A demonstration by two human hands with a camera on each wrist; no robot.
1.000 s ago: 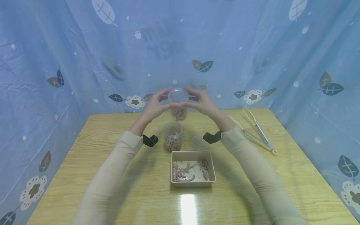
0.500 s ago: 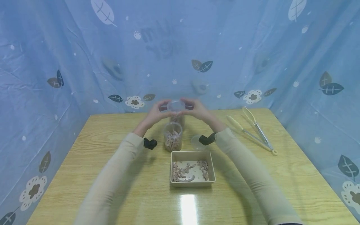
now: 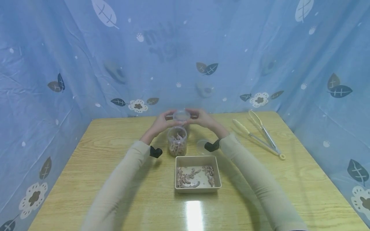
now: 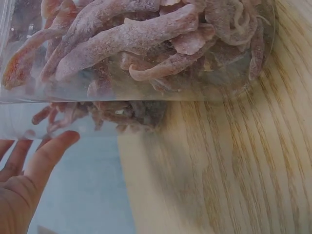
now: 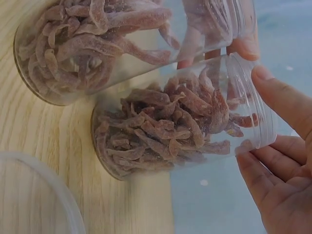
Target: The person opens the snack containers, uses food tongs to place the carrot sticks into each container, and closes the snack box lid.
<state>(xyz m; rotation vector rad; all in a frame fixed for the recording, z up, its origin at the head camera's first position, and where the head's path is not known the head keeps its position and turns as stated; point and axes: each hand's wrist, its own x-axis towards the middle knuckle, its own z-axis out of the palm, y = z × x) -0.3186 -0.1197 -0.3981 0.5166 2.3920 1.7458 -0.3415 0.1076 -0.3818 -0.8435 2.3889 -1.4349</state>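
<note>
Both hands hold the rear clear plastic jar (image 3: 181,115) by its upper end, my left hand (image 3: 161,125) on one side and my right hand (image 3: 203,120) on the other. Its base meets the table behind a second clear jar (image 3: 177,147), which stands upright with an open top. Dry-looking, pinkish-brown strips (image 5: 165,122) fill much of the rear jar in the right wrist view. Similar strips (image 4: 131,36) show large in the front jar in the left wrist view. Whether a lid covers the rear jar, I cannot tell.
A beige rectangular tray (image 3: 198,190) with scattered strips stands in front of the jars. Beside the front jar lies a clear round lid (image 3: 202,147). Spread tongs (image 3: 270,138) with cream tips rest at the right. Blue patterned cloth (image 3: 185,57) hangs around the table.
Both hands have lowered the rear jar from the air to the table behind the front jar. Front jar, tray, lid and tongs have stayed where they were.
</note>
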